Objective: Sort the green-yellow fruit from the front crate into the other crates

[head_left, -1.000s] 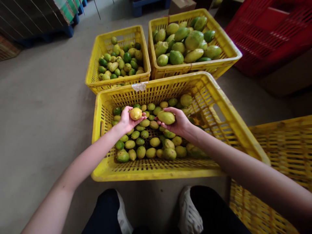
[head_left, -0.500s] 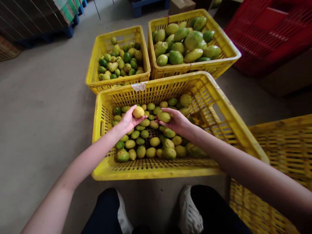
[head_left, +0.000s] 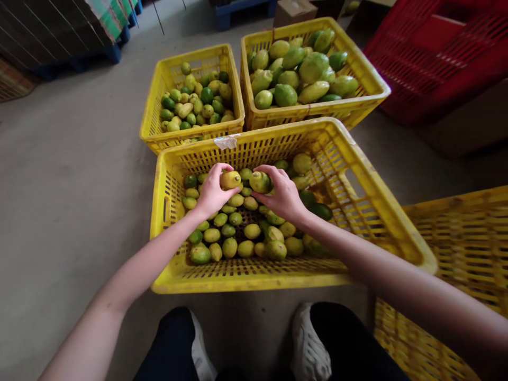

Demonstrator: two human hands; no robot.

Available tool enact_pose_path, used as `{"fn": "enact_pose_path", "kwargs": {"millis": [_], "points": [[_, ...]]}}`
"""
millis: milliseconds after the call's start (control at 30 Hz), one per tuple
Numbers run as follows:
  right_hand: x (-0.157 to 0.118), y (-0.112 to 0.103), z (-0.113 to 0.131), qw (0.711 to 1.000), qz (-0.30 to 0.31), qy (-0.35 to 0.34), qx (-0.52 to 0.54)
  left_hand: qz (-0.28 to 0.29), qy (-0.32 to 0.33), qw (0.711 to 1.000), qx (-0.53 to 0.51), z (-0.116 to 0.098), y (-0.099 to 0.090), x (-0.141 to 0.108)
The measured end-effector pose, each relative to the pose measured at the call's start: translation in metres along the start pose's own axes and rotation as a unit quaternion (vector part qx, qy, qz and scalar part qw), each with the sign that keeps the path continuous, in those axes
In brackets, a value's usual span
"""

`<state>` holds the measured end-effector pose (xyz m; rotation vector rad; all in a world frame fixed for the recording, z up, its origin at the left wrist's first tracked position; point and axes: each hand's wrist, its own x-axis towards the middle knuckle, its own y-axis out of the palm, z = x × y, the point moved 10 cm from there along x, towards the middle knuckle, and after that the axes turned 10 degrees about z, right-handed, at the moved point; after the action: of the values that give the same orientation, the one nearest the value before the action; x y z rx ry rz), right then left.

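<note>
Over the near yellow crate (head_left: pixel 254 284), both hands hold fruit side by side. My left hand (head_left: pixel 214 193) is closed around a yellow lemon (head_left: pixel 230 180), its stem end turned towards the right. A greener lemon (head_left: pixel 260 182) sits in my right hand (head_left: pixel 283 197), gripped between thumb and fingers. The two lemons are a small gap apart. Beneath them, several yellow and green lemons (head_left: pixel 246 248) lie spread over the crate's slatted floor. Some of this fruit is hidden by the hands and forearms.
Behind stand two more yellow crates: the left one (head_left: pixel 148 114) holds small lemons, the right one (head_left: pixel 369 87) larger ones. Another yellow crate (head_left: pixel 456 233) is at the right, near a red crate (head_left: pixel 432 47). A blue pallet (head_left: pixel 113 52) lies at the far left.
Both hands have turned their lemons, so the ends now face more towards me. The fingers have come over the top of the fruit. The crates stay where they were.
</note>
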<state>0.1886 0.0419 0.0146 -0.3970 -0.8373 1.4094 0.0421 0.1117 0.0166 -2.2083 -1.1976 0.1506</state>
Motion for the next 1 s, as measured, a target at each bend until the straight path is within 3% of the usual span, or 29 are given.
{"fn": "enact_pose_path", "kwargs": {"millis": [200, 333, 467, 600, 700, 833, 1000], "points": [[-0.003, 0.003, 0.013, 0.997, -0.006, -0.078, -0.006, 0.027, 0.058, 0.998, -0.002, -0.014, 0.008, -0.004], [-0.002, -0.004, 0.008, 0.998, -0.033, -0.054, 0.014, 0.019, 0.059, 0.998, -0.032, -0.013, 0.006, -0.003], [0.002, -0.003, -0.004, 0.992, 0.003, -0.004, 0.123, 0.003, 0.037, 0.995, -0.091, -0.004, 0.002, 0.001], [0.003, 0.009, -0.025, 0.939, 0.041, 0.081, 0.333, 0.058, -0.027, 0.969, -0.239, 0.008, 0.012, 0.006], [0.002, 0.017, -0.033, 0.887, 0.053, 0.127, 0.44, 0.06, -0.105, 0.931, -0.344, 0.018, 0.015, 0.004], [0.001, 0.023, -0.036, 0.839, 0.064, 0.158, 0.516, 0.031, -0.193, 0.872, -0.45, 0.033, 0.017, -0.002], [-0.003, 0.03, -0.038, 0.793, 0.082, 0.206, 0.567, 0.035, -0.261, 0.814, -0.518, 0.041, 0.028, -0.009]]}}
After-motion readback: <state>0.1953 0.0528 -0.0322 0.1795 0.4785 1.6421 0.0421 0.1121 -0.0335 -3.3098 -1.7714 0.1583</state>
